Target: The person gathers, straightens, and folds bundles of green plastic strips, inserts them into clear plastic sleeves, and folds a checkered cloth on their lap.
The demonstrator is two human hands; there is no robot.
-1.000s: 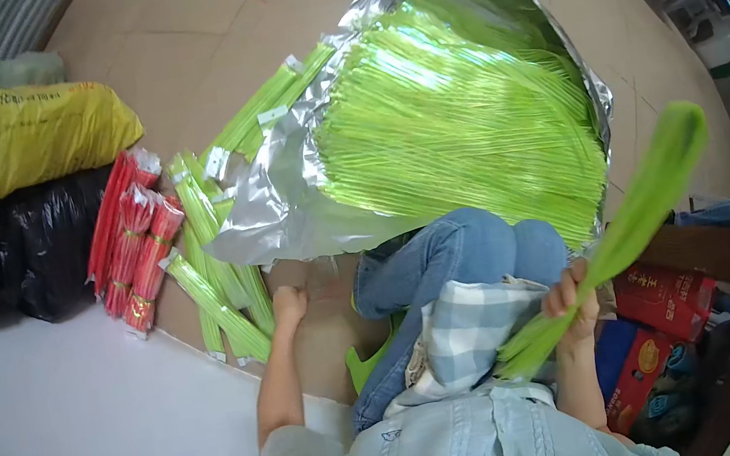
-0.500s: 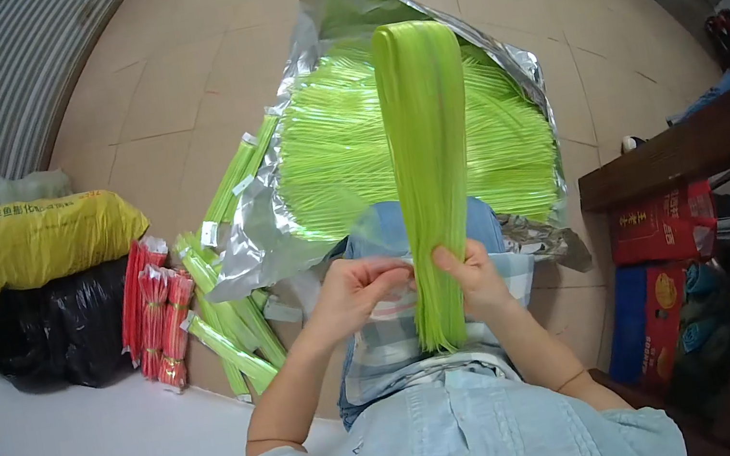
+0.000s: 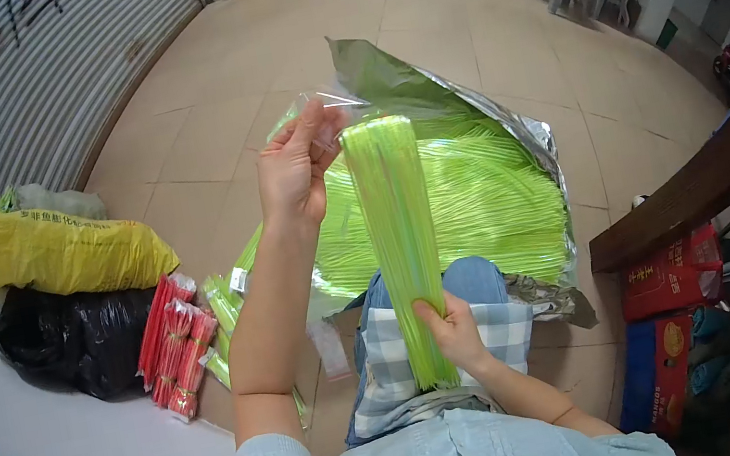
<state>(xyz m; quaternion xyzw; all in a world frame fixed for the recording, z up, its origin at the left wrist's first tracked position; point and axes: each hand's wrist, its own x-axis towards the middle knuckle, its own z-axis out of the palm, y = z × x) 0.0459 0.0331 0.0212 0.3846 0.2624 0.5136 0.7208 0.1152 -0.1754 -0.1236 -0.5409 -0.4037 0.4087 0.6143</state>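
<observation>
My right hand [image 3: 452, 335] is closed round the lower part of a bundle of bright green plastic strands [image 3: 394, 213], held upright over my lap. The bundle's folded upper end looks glossy. Beside that end my raised left hand [image 3: 300, 161] pinches clear plastic film [image 3: 342, 107], which stretches toward the bundle's top. Whether the film encloses the strands I cannot tell. Behind the bundle, a heap of similar green strands [image 3: 488, 206] lies on an opened silver foil wrapping [image 3: 550, 142]. A checked cloth [image 3: 505, 330] covers my lap.
To the left lie red wrapped bundles [image 3: 176, 349], a black plastic bag [image 3: 77, 337] and a yellow sack [image 3: 61, 247]. Wrapped green bundles [image 3: 220, 302] lie nearby on the tiled floor. At the right stands a dark wooden frame [image 3: 678, 173] with red bags [image 3: 671, 276] under it.
My left hand has risen from beside the bundle's lower part to its top, with clear film in its fingers. The bundle appears lower and slightly left. The view has tilted up.
</observation>
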